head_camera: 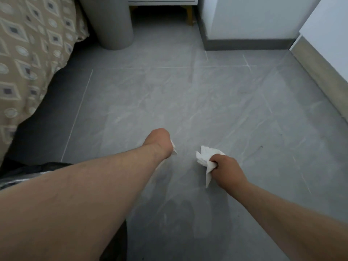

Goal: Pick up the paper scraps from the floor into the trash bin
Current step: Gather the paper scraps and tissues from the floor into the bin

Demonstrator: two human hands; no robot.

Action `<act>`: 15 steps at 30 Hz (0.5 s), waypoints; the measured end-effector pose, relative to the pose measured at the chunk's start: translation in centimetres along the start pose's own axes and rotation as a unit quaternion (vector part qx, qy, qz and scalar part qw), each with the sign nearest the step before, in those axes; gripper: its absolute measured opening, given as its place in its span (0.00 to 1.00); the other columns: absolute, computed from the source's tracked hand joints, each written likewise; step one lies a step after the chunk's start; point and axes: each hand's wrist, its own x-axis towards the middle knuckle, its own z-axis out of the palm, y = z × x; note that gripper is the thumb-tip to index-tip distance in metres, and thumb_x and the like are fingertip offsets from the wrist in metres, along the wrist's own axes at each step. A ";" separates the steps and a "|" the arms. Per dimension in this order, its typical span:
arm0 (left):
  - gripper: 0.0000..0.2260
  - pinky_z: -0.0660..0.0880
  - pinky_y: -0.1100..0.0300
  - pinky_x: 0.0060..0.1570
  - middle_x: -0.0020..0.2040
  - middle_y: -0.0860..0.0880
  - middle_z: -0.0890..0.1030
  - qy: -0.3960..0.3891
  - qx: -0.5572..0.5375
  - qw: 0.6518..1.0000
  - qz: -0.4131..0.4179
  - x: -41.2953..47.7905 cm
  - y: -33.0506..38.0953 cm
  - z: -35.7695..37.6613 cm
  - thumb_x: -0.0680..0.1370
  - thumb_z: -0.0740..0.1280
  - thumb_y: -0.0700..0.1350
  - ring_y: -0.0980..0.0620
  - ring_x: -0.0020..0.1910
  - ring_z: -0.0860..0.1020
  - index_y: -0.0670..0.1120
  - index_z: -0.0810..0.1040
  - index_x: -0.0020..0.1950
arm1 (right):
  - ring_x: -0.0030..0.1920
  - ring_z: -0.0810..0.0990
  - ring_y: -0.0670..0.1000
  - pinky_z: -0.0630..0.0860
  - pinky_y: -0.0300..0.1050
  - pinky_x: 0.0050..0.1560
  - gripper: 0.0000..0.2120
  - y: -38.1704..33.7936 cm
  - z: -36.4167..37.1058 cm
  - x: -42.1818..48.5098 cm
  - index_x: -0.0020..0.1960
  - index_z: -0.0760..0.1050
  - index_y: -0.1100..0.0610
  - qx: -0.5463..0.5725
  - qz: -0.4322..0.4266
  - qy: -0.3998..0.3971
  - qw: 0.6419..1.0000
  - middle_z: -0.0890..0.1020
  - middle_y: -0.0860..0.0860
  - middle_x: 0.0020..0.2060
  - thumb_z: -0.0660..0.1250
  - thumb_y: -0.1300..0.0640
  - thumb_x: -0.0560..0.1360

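Note:
My right hand (227, 169) grips a crumpled white paper scrap (204, 159) low over the grey tiled floor; the paper sticks out to the left of and below the fist. My left hand (159, 141) is curled round a smaller white scrap (174, 147), of which only a corner shows at the hand's right side. A grey round trash bin (113, 23) stands upright at the far left of the floor, beside the bed. Its opening lies outside the view.
A bed with a beige patterned cover (28, 63) fills the left side. A black plastic bag (28, 174) lies at the lower left under my left forearm. A white cabinet on wooden legs (189, 14) stands at the back; white walls with skirting (248, 44) run along the right.

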 end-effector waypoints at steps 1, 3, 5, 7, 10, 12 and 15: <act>0.09 0.70 0.60 0.43 0.55 0.42 0.80 0.006 -0.003 1.000 0.007 -0.6 0.0 -0.9 0.73 0.66 0.36 0.43 0.54 0.78 0.40 0.79 0.52 | 0.41 0.77 0.56 0.70 0.46 0.40 0.06 -0.1 -0.5 -0.7 0.38 0.79 0.60 0.015 0.014 0.002 1.000 0.81 0.55 0.37 0.64 0.67 0.67; 0.09 0.69 0.61 0.42 0.53 0.42 0.80 0.016 0.006 1.000 0.017 -1.7 -0.4 -2.6 0.72 0.68 0.37 0.44 0.53 0.78 0.40 0.80 0.52 | 0.36 0.75 0.53 0.69 0.44 0.36 0.04 -0.5 -1.6 -2.1 0.36 0.77 0.58 0.032 0.033 -0.016 0.999 0.77 0.51 0.31 0.65 0.65 0.67; 0.10 0.69 0.61 0.42 0.53 0.42 0.79 0.022 0.019 0.999 0.017 -2.7 -1.1 -3.9 0.72 0.68 0.38 0.43 0.52 0.77 0.40 0.80 0.52 | 0.32 0.73 0.49 0.67 0.38 0.31 0.02 -0.7 -2.5 -3.5 0.32 0.73 0.57 0.057 0.048 -0.048 0.996 0.73 0.49 0.27 0.63 0.60 0.64; 0.07 0.68 0.61 0.40 0.51 0.42 0.79 0.039 0.029 0.999 0.019 -3.3 -2.0 -4.6 0.71 0.67 0.37 0.44 0.47 0.77 0.40 0.80 0.48 | 0.31 0.74 0.48 0.68 0.37 0.31 0.07 -0.6 -3.1 -4.5 0.32 0.73 0.58 0.082 0.074 -0.069 0.992 0.76 0.50 0.28 0.58 0.57 0.59; 0.04 0.67 0.60 0.37 0.46 0.42 0.79 0.043 0.028 0.999 0.017 -3.7 -3.0 -4.9 0.69 0.66 0.35 0.46 0.40 0.73 0.42 0.78 0.41 | 0.41 0.79 0.57 0.73 0.45 0.40 0.18 0.5 -3.4 -4.4 0.41 0.77 0.62 0.098 0.110 -0.032 0.989 0.81 0.56 0.37 0.54 0.57 0.59; 0.03 0.66 0.61 0.33 0.43 0.42 0.78 0.043 0.017 0.999 0.018 -3.6 -3.6 -4.8 0.69 0.67 0.35 0.46 0.40 0.73 0.42 0.77 0.40 | 0.45 0.78 0.59 0.71 0.45 0.43 0.16 0.6 -3.4 -3.5 0.45 0.77 0.63 0.103 0.140 -0.003 0.985 0.80 0.58 0.41 0.56 0.60 0.63; 0.03 0.69 0.62 0.36 0.47 0.43 0.79 0.027 0.014 0.999 0.011 -3.1 -4.4 -4.5 0.71 0.68 0.38 0.44 0.45 0.76 0.42 0.78 0.44 | 0.51 0.78 0.60 0.72 0.47 0.50 0.14 0.3 -2.7 -2.3 0.50 0.77 0.62 0.098 0.172 -0.017 0.980 0.81 0.59 0.48 0.58 0.67 0.69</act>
